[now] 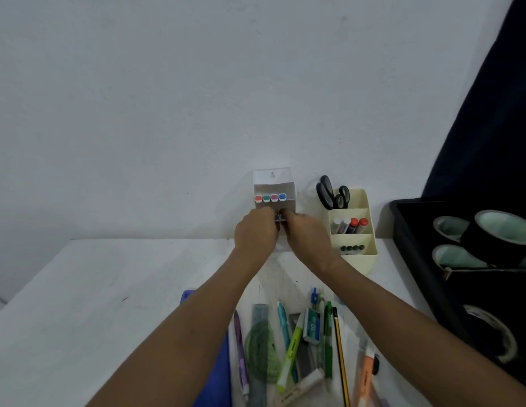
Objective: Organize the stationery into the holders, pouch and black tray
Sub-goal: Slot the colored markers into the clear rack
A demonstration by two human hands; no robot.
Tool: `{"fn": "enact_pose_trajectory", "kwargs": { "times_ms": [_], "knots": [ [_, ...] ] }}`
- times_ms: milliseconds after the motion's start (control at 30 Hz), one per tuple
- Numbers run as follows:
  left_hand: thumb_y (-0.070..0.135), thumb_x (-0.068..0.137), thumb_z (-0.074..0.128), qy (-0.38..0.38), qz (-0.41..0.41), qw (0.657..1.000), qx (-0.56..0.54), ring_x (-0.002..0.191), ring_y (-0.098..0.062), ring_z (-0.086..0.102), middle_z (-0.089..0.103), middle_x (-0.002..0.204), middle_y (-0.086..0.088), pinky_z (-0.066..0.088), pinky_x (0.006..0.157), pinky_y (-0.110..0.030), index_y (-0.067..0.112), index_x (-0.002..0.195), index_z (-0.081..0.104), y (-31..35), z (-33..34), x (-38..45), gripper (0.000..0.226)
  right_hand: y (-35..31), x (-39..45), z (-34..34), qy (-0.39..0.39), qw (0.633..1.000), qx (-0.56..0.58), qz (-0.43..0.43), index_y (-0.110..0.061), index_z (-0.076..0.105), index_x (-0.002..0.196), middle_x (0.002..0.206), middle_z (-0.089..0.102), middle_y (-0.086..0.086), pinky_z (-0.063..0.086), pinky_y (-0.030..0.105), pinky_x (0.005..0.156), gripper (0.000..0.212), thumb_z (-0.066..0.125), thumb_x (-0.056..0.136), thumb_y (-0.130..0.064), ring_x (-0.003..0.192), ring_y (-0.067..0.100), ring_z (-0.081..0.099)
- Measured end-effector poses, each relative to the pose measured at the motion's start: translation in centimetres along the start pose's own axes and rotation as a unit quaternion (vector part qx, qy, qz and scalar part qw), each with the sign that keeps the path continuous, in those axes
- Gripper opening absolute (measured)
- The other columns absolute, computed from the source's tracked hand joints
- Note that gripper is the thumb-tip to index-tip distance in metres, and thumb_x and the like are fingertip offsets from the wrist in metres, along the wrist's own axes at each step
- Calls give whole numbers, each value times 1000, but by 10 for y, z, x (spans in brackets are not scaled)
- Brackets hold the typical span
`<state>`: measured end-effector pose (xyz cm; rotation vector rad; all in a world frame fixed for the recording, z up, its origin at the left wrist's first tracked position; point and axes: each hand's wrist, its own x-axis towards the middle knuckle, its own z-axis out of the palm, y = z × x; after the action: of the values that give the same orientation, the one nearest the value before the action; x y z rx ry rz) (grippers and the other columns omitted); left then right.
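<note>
A small white tiered holder [273, 183] stands against the wall, with several coloured marker caps [270, 197] in its upper row. My left hand [256, 233] and my right hand [306, 236] meet at its lower front, fingers curled around small purple-capped markers [279, 217] there. To the right, a cream holder [354, 227] contains black scissors [332, 193], red and white markers [350, 226] and black pens. A black tray [408, 245] at the far right carries rolls of tape [502, 233]. A clear pouch [303, 348] near me contains pens, a ruler and a highlighter.
A blue folder [214, 362] lies under the pouch's left side. An orange highlighter [366, 377] lies at the pouch's right. A dark curtain [497, 113] hangs at the upper right. The white table [109, 289] stretches to the left.
</note>
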<state>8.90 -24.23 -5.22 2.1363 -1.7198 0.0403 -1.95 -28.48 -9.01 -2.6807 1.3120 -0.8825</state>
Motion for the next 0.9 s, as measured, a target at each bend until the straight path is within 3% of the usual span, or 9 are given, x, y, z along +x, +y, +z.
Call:
{"fn": "enact_pose_trajectory", "kwargs": {
  "times_ms": [167, 267, 300, 400, 433, 500, 600, 733, 900],
  "knots": [
    [23, 96, 48, -45, 39, 998, -23, 91, -26, 65, 65, 111, -10, 50, 75, -30, 14, 129, 47, -2, -7, -23, 35, -5, -9, -19, -41, 995, 89, -6, -14, 41, 138, 120, 64, 12, 54, 40, 81, 52, 57, 90, -10, 97, 29, 64],
    [25, 92, 51, -69, 49, 994, -67, 85, -28, 64, 64, 101, -11, 54, 73, -37, 17, 146, 24, -2, -10, -57, 61, -7, -32, -37, -36, 991, 130, -18, -12, 44, 139, 134, 56, 8, 47, 29, 88, 55, 60, 88, -7, 93, 29, 63],
    [26, 91, 52, -87, 46, 993, -70, 85, -27, 64, 65, 99, -10, 54, 74, -38, 18, 146, 24, -4, -12, -68, 62, -7, -39, -44, -41, 989, 138, -17, -11, 48, 137, 136, 56, 7, 44, 23, 88, 51, 61, 88, -8, 92, 29, 63],
    [33, 88, 55, -162, 22, 984, -63, 91, -26, 64, 67, 106, -7, 54, 82, -40, 20, 136, 42, -17, -13, -97, 51, -10, -66, -64, -100, 984, 149, 12, -9, 61, 125, 121, 66, 6, 42, 13, 82, 36, 61, 90, -15, 75, 4, 58],
    [33, 87, 56, -179, 9, 982, -64, 89, -25, 65, 67, 106, -6, 55, 83, -39, 21, 131, 47, -23, -13, -101, 47, -10, -72, -69, -124, 981, 149, 10, -10, 64, 120, 113, 69, 4, 44, 10, 78, 31, 61, 90, -17, 67, -7, 52],
    [31, 86, 59, -199, -9, 977, -70, 77, -22, 65, 68, 100, -5, 57, 79, -39, 19, 121, 56, -35, -14, -113, 38, -13, -88, -77, -178, 973, 147, -11, -12, 70, 110, 101, 71, -1, 39, 0, 66, 23, 63, 89, -19, 60, -13, 50],
    [30, 85, 63, -229, -14, 971, -68, 58, -12, 61, 70, 89, -5, 58, 72, -34, 15, 107, 63, -47, -19, -130, 27, -19, -109, -82, -278, 949, 148, -31, -16, 74, 97, 86, 68, -10, 39, 1, 62, 13, 68, 85, -21, 66, -15, 55],
    [30, 84, 68, -274, 8, 956, -108, 55, -4, 60, 70, 83, -2, 53, 63, -23, 11, 97, 69, -45, -23, -154, 23, -29, -130, -83, -369, 918, 140, -33, -19, 75, 93, 87, 69, -13, 42, 5, 62, 15, 74, 81, -28, 72, -6, 58],
    [40, 82, 70, -330, -4, 932, -149, 52, -9, 63, 72, 80, -3, 53, 57, -24, 16, 102, 67, -33, -14, -175, 31, -38, -150, -76, -457, 883, 92, -58, -24, 73, 102, 101, 69, -11, 50, 20, 83, 26, 77, 76, -30, 91, 5, 61]
  ]
}}
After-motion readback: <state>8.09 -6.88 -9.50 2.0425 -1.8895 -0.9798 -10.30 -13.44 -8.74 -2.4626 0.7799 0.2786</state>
